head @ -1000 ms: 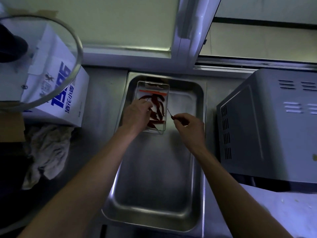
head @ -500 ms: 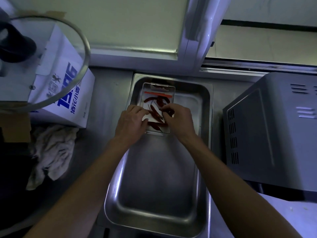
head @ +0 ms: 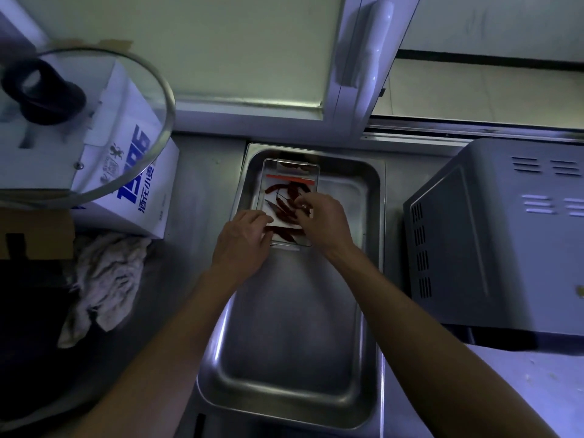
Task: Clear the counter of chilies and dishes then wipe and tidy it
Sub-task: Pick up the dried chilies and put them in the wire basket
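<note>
Nearest the camera, two bare forearms reach forward over a deep rectangular stainless-steel tray [head: 294, 368] set into the steel counter [head: 202, 184]; its near half shows bare, shiny metal. Moving up the tray, the left hand [head: 241, 245] sits at the near left corner of a small clear rectangular plastic container [head: 288, 202], fingers bent, their tips at the container's left rim. Whether they truly clamp the rim I cannot tell, as the hand's back covers them. Just beside it the right hand [head: 322, 221] is over the container's right side, fingers curled inward with the tips drawn together above the dried dark-red chilies [head: 284, 205]; it looks like a pinch, but what sits between those tips is too blurred to call. The chilies lie loose in the container, long and wrinkled, scattered at angles across its pale floor, and the container rests in the far half of the steel tray, a thin orange-red strip [head: 290, 179] across its far end.

Out to the left, a crumpled off-white cloth [head: 104, 286] lies on the counter, near a white cardboard box with blue lettering [head: 139, 184]. A round glass pot lid with a black knob [head: 94, 121] sits tilted in front of that box. To the right stands a grey metal appliance with vent slots [head: 499, 235]. Farthest back, a white window frame [head: 363, 67] runs along the wall.
</note>
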A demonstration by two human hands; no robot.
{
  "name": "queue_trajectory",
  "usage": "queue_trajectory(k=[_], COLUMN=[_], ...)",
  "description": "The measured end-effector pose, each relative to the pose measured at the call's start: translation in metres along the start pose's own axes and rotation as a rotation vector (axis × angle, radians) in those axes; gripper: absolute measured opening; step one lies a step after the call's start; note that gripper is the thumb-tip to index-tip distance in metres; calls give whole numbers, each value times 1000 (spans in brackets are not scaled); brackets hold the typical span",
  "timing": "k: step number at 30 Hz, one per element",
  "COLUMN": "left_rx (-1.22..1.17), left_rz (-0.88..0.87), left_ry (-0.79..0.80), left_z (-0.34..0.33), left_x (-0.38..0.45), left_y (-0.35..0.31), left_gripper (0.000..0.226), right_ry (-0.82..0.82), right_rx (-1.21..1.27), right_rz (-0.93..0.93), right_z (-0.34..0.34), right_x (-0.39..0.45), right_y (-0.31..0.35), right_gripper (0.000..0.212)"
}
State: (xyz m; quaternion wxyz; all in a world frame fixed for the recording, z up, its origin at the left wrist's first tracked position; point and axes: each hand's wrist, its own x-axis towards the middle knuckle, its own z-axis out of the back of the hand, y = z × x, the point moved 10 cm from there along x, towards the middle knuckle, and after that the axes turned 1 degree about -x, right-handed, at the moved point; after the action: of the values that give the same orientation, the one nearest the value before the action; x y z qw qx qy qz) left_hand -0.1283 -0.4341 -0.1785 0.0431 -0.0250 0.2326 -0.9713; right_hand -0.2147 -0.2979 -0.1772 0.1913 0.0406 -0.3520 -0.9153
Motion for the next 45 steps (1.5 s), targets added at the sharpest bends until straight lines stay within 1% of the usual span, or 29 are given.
queue_trajectory(k=[5,10,12,15,22,29,33,36,38,42,45], left_rx=[33,93,100,127,193,231,250,259,253,256,251], left_rz=[27,-12,-16,-8,-71,-93,-112,-142,-157,-239,-314], left_ry=[43,25,38,68,121,202,251,286,306,334,332], left_z=[11,26,26,23,10,-18,-42,-62,-74,-97,-114], left_x=[-25,-64,-80,-102,-146,-199,-239,-271,-292,-326,-345], left_y=[-24,-66,-84,-107,-163,-215,-252,-288,-313,-373,-425], left_gripper=[33,34,36,38,43,47,45,45,45,49,45], right_ry=[45,122,116,100,121,190,169,139,127,60,24], right_rx=[16,28,16,-17,-69,-204,-239,-245,-236,-266,-283], right_rz=[-24,-37,-40,-43,-67,-48,-92,-126,-172,-206,-270], right_z=[26,53,68,88,127,146,170,193,211,256,290], right_x=[-43,-108,-136,-173,-242,-319,-372,-417,-450,-515,-560], right_y=[2,7,7,4,-11,-37,-65,-87,-102,-129,-154], right_gripper=[24,29,30,31,37,38,43,41,44,48,47])
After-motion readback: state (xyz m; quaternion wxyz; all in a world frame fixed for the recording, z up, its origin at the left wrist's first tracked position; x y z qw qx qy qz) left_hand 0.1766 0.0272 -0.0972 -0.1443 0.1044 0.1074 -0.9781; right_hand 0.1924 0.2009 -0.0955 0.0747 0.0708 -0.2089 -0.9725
